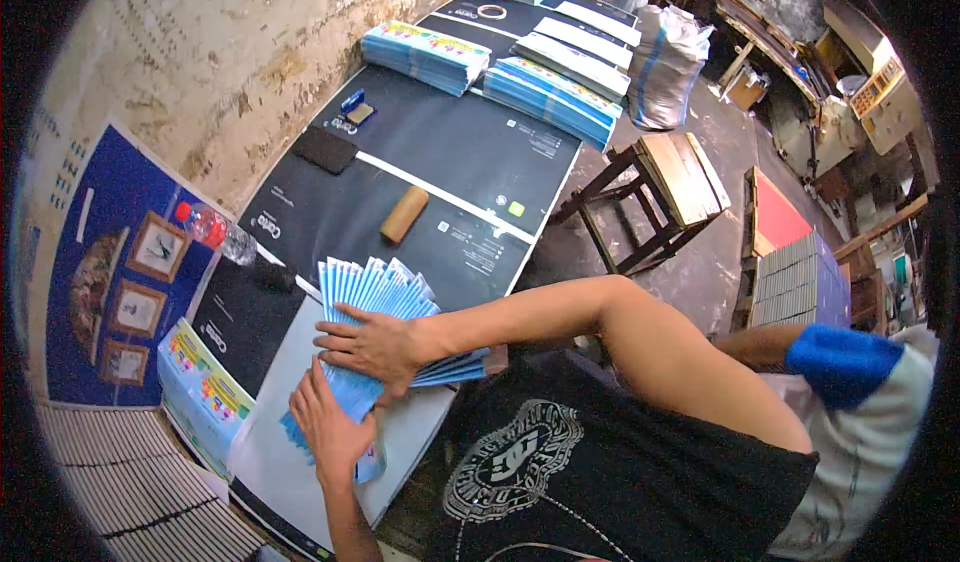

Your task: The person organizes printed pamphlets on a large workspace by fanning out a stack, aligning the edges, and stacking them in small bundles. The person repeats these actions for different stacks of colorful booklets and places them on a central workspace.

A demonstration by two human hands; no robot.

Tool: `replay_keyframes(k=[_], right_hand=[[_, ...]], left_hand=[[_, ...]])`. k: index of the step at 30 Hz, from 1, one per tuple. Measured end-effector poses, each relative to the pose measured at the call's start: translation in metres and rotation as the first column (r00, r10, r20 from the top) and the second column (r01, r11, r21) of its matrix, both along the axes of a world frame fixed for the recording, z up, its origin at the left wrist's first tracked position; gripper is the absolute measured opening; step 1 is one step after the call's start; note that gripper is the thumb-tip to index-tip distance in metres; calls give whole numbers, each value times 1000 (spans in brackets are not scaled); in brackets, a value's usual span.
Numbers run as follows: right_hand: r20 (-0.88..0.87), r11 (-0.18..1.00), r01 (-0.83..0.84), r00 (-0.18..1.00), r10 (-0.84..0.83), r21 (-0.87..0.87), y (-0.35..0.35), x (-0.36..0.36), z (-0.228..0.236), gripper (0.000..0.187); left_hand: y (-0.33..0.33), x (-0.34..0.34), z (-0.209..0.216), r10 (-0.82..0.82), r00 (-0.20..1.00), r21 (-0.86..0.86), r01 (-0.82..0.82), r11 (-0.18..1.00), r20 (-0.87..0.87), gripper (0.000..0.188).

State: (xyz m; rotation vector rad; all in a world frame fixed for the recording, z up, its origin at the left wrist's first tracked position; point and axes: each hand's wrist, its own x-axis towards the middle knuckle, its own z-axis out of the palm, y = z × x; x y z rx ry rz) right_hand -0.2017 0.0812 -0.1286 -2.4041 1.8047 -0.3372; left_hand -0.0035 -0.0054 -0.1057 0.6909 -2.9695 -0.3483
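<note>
A stack of thin light-blue printed booklets (375,287) lies fanned out on a white board (290,437) at the near end of the table. My right hand (375,347) rests across the fan, palm down, with its fingers spread. Just nearer and to its left, my left hand (332,422) lies on the lower part of the same booklets, fingers stretched out and thumb apart. The undersides of both hands are hidden. Beyond the fan lies a brown block (404,214) on the black table covering.
Stacked booklets (425,54) stand at the table's far end, beside another blue pile (550,100). A plastic bottle (215,230) lies by the wall, near a dark pad (325,150). To the right are a wooden stool (685,187) and a white sack (670,62).
</note>
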Motion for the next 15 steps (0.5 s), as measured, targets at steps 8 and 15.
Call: replay_keyframes(k=[8, 15], right_hand=[[270, 883, 184, 961, -68, -433, -5, 2, -17, 108], [27, 983, 44, 999, -39, -181, 14, -6, -3, 102]], left_hand=[[3, -1, -8, -56, 998, -71, 59, 996, 42, 127], [-3, 0, -8, 110, 992, 40, -112, 993, 60, 105]])
